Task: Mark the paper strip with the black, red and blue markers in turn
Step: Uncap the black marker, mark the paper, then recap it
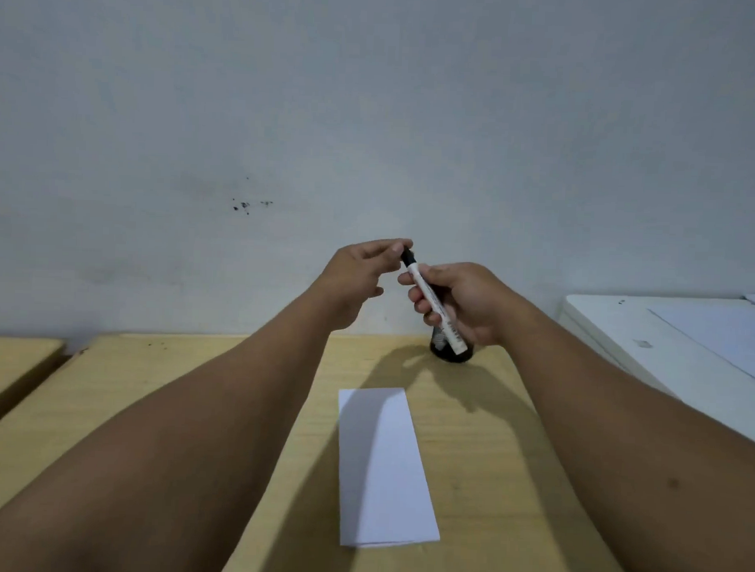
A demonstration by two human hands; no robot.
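Note:
My right hand (465, 304) holds a white-barrelled black marker (431, 300) up in the air, black cap end pointing up and left. My left hand (359, 276) pinches the black cap (408, 256) at the marker's top end with thumb and forefinger. A blank white paper strip (384, 468) lies lengthwise on the wooden desk (490, 439) below the hands. A dark holder (448, 352) stands at the far edge of the desk, mostly hidden behind my right hand; no red or blue marker shows.
A second wooden desk (13, 358) sits to the left across a narrow gap. A white cabinet top (665, 338) with sheets on it stands at the right. A grey wall rises behind the desks.

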